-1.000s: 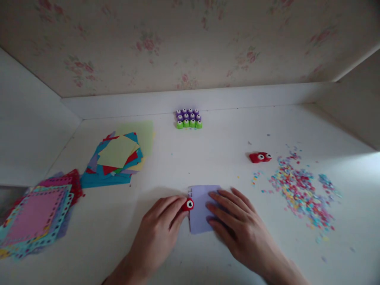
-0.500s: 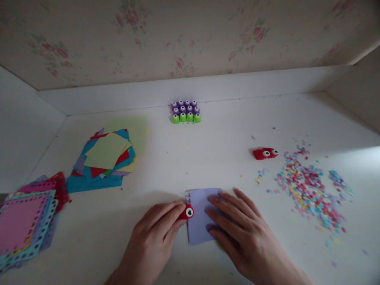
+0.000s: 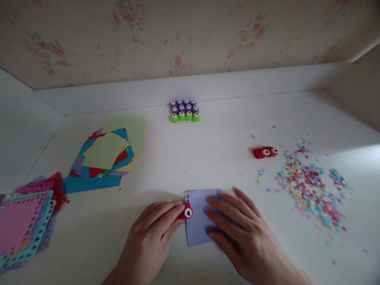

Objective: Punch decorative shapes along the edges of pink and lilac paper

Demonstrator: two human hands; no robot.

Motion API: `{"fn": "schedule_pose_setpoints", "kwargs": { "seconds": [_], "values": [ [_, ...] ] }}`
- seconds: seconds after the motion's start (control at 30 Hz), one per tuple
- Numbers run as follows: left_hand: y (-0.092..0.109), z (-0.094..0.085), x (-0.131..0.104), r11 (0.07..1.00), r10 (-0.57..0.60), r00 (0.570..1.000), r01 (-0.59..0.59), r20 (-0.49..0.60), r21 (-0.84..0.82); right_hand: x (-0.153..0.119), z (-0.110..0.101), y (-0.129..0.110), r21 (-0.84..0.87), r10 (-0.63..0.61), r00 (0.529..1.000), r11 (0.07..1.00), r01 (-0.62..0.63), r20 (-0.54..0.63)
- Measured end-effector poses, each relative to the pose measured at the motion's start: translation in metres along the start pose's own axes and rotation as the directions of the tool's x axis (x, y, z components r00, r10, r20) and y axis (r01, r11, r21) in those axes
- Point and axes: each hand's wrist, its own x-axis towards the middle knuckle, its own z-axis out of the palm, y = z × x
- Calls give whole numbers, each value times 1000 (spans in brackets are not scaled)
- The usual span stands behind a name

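A small red craft punch (image 3: 186, 212) with a white button bearing a dark heart is gripped in the fingers of my left hand (image 3: 152, 233). It sits over the left edge of a lavender paper square (image 3: 198, 225). Several small cut-outs show along that edge, just beyond the punch. My right hand (image 3: 243, 229) lies with fingers spread over the right side of the paper, pressing it to the white table. The punch's jaw and the paper edge under it are hidden.
Purple and green punches (image 3: 185, 111) stand in rows at the back. Two red punches (image 3: 265, 152) lie right, by a heap of confetti (image 3: 311, 186). Coloured paper sheets (image 3: 103, 152) are stacked at left; punched-edge sheets (image 3: 22, 221) lie at the near left.
Both hands, the red punch and the lavender paper keep almost the same place. The whole view has shifted very slightly.
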Motion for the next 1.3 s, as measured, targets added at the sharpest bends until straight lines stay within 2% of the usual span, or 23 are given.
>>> {"fn": "schedule_pose_setpoints", "kwargs": {
  "seconds": [0.13,0.33,0.6,0.7,0.77,0.83,0.9,0.97,1.1,1.2,1.3],
  "values": [
    [1,0,0,1000,-6,999,7,38,-5,0,1,-2,-8,32,999,999,-32,14],
    [2,-1,0,1000,4,999,-4,38,-3,1,-1,-2,17,-12,993,1000,10,121],
    [7,-3,1,998,-54,995,56,81,-21,-3,-3,1,49,36,990,998,-43,138],
    [9,-5,1,995,-98,990,101,103,-25,-3,1,4,54,69,996,996,-72,48],
    [9,-7,0,992,-118,988,121,105,-26,-1,6,6,22,149,987,989,-148,-61],
    [8,-8,-1,990,-135,987,138,83,-33,2,12,8,-26,246,958,967,-252,-145],
    [6,-8,-1,986,-159,987,161,38,-48,6,17,11,-56,294,943,950,-306,-157],
    [6,-8,-1,982,-179,984,178,4,-67,8,19,13,-46,294,944,952,-303,-149],
    [9,-8,0,977,-182,983,181,-1,-110,8,18,17,37,288,939,957,-286,-191],
    [12,-9,1,973,-180,984,176,-12,-146,7,16,19,163,298,931,950,-267,-210],
    [16,-11,2,964,-183,982,169,-48,-206,8,12,14,401,425,889,854,-331,-169]
  ]
}}
